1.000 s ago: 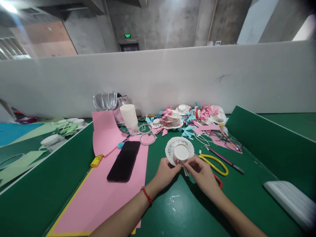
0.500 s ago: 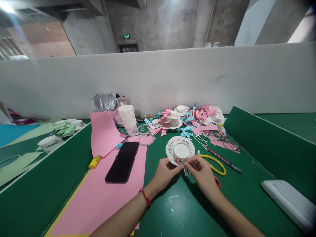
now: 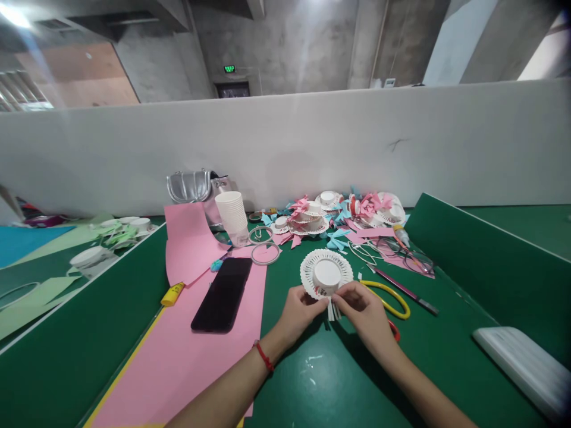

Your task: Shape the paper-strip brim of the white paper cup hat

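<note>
Between my hands is a white paper cup point(image 3: 327, 274) cut into strips, which fan out and loop into a round, hat-like brim. My left hand point(image 3: 300, 309) pinches the near left side of that brim. With thumb and forefinger, my right hand point(image 3: 360, 304) grips the strips at the near right. A few loose strips point(image 3: 332, 311) hang down between the two hands. Just right of my right hand lie scissors with a yellow handle point(image 3: 392, 300); a red part point(image 3: 394, 330) shows beside my wrist.
Left of me, a black phone point(image 3: 222, 294) lies on pink paper point(image 3: 178, 368). Behind stand stacked paper cups point(image 3: 232, 214) and a silver bag point(image 3: 190, 186). Finished cup pieces and paper bows point(image 3: 312, 223) pile up at the back. A purple pen point(image 3: 405, 289) and white block point(image 3: 521, 362) lie right.
My fingers have shifted slightly at the near edge of the cup. The loose strips now hang more spread and more visible below it. Both hands keep their hold.
</note>
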Motion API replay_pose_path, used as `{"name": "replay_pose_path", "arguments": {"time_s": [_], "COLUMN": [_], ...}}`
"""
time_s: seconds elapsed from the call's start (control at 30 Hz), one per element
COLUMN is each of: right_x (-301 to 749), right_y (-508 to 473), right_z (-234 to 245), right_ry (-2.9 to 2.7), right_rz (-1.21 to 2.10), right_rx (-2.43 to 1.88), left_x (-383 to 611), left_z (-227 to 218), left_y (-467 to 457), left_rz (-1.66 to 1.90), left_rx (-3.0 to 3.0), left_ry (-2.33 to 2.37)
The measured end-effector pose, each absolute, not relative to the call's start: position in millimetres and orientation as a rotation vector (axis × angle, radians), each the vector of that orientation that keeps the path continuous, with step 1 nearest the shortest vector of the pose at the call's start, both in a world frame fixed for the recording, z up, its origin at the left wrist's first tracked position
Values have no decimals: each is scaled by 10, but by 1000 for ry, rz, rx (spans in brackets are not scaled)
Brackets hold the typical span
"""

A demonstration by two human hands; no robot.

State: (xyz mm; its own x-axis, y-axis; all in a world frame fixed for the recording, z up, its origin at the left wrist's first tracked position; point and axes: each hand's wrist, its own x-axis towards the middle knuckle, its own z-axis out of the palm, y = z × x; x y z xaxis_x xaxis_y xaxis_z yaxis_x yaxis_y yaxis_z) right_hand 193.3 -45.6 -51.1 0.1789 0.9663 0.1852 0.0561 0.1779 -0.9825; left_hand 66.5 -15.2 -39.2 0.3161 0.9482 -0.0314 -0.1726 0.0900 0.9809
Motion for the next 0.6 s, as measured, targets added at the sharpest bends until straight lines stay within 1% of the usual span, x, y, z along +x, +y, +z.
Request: {"name": "replay_pose_path", "arguments": {"time_s": [0.33, 0.6], "right_x": [1862, 1910], "right_y": [-466, -479], "right_z": [-547, -484], "right_ry": [-1146, -1208], "right_rz": [1035, 867], "right_rx": [-1100, -1198], "left_x": [657, 678], "left_z": [-400, -377], "left_y": [-127, -129], "left_rz": [1054, 1201], "left_rx": [1084, 1121], "left_ry": [860, 963]}}
